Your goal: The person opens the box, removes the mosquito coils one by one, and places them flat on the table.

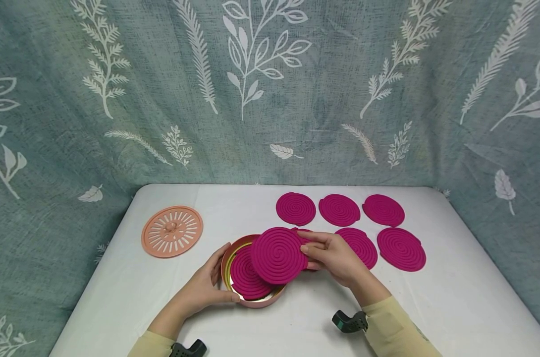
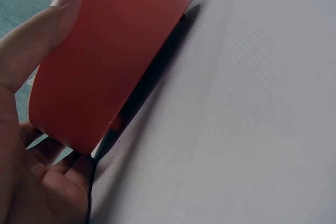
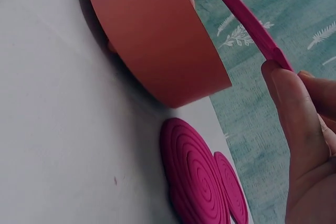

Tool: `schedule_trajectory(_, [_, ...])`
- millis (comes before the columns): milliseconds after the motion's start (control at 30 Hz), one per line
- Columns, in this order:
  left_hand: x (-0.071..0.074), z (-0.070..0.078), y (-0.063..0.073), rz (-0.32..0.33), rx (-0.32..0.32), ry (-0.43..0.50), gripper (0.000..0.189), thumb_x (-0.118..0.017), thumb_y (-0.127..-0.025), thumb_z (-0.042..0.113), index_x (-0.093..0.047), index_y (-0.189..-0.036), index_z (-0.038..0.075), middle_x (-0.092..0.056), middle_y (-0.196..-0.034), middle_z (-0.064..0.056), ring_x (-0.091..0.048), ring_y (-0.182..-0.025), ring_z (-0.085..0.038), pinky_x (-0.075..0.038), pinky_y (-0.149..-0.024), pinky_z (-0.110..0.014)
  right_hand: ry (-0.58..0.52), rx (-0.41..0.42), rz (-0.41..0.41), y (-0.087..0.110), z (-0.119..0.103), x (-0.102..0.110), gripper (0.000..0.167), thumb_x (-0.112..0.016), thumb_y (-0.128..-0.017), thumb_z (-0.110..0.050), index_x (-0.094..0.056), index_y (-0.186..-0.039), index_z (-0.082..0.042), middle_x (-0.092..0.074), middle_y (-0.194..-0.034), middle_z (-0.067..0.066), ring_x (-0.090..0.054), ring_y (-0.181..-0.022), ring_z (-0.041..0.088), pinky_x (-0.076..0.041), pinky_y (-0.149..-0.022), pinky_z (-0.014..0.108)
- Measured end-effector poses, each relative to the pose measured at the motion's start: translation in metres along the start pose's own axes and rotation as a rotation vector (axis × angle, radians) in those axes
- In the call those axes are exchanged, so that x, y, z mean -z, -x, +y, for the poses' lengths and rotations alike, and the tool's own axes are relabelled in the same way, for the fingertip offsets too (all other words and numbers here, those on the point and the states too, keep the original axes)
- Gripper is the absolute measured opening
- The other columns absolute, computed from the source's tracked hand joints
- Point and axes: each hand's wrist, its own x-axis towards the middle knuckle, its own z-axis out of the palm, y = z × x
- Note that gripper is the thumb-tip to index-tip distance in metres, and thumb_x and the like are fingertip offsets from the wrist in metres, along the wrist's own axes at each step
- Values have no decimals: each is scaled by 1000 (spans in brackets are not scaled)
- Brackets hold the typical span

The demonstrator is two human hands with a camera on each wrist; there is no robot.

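My right hand [image 1: 334,258] pinches the edge of a magenta mosquito coil [image 1: 276,255] between thumb and fingers. The coil is held over the right part of a round, coral-coloured mosquito coil holder [image 1: 263,302], tilted in the right wrist view. Inside the holder lies another magenta coil [image 1: 243,277], partly covered by the held one, on a shiny gold-toned bottom. My left hand [image 1: 203,287] grips the holder's left side, thumb toward the front and fingers around the back. In the left wrist view the thumb lies against the holder's outer wall [image 2: 110,51].
A slotted coral lid [image 1: 172,232] with a small knob lies at the left of the white table [image 1: 132,307]. Several magenta coils [image 1: 401,249] are spread in two rows at the right; one is partly hidden behind my right hand. A leaf-patterned cloth [image 1: 270,99] hangs behind.
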Motion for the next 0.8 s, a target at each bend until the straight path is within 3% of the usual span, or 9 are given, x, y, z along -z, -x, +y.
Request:
schedule_trajectory(467, [-1, -1, 0, -3, -8, 10, 121, -96, -63, 21, -21, -158, 18, -25, -161, 0, -22, -147, -17, -27, -114, -27, -50, 35, 32, 23, 11, 26, 55, -69, -94, -10, -48, -143, 3, -70, -104, 16, -70, -82, 16, -61, -79, 42])
schedule_trajectory(800, [-1, -2, 0, 3, -4, 5, 121, -96, -63, 22, -22, -158, 17, -27, -160, 0, -22, -147, -16, -27, -114, -27, -29, 53, 68, 39, 14, 39, 56, -68, -94, -10, -46, -143, 6, -70, -103, 15, -69, -78, 13, -63, -70, 32])
